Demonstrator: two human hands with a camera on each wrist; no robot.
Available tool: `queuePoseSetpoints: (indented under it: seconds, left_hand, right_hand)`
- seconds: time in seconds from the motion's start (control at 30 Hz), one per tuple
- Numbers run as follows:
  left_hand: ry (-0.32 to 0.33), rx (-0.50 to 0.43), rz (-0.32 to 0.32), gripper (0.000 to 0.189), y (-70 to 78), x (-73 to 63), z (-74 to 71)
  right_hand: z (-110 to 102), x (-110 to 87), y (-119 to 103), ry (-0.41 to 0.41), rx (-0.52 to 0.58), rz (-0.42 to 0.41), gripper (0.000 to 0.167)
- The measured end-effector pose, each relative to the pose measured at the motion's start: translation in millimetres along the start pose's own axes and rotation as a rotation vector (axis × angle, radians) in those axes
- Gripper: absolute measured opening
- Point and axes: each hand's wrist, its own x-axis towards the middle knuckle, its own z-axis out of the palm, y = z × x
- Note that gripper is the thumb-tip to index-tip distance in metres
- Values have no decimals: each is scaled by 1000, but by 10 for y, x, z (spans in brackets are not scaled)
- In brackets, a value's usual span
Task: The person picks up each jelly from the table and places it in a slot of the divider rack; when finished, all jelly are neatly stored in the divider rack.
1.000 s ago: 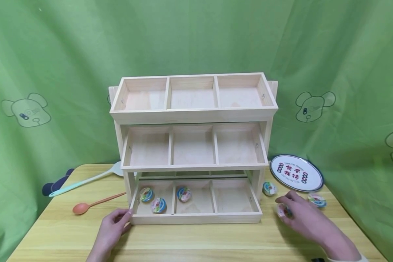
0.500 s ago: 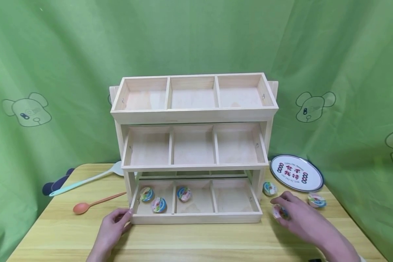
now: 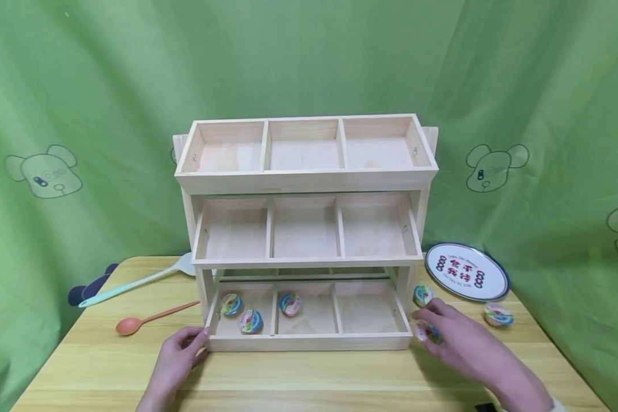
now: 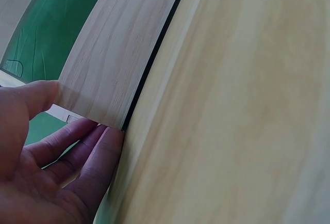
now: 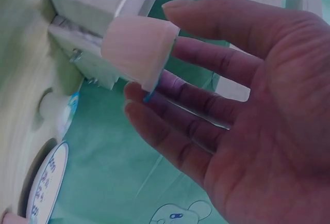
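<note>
My right hand (image 3: 463,343) pinches a jelly cup (image 5: 136,48) between thumb and fingers, just off the right end of a wooden rack's bottom tray (image 3: 309,344). The cup has a pale body and a printed foil lid. At the tray's front left corner, my left hand (image 3: 177,355) grips its end, thumb at the upper edge and fingers lower down in the left wrist view. Inside the tray, the left compartment holds two jelly cups (image 3: 250,321) and the middle one has a single cup (image 3: 290,305). Another jelly cup (image 3: 423,295) stands beside the rack, behind my right hand.
Above the bottom tray, the three-tier wooden rack (image 3: 305,183) has two more divided trays. An oval plate (image 3: 466,272) lies at the back right, with a jelly cup (image 3: 498,315) before it. A pale spatula (image 3: 134,286) and an orange spoon (image 3: 129,326) lie left.
My right hand has moved left toward the tray's right end, carrying the jelly cup. My left hand has stayed at the tray's corner.
</note>
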Motion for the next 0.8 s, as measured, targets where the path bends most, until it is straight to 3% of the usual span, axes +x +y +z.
queuePoseSetpoints:
  seconds: [0.37, 0.8]
  left_hand:
    - [-3, 3, 4, 42, 8, 4, 7]
    - [-1, 3, 10, 43, 9, -5, 15]
  right_hand:
    - [-37, 104, -181, -15, -13, -14, 39]
    - [-9, 275, -383, 37, 52, -143, 32]
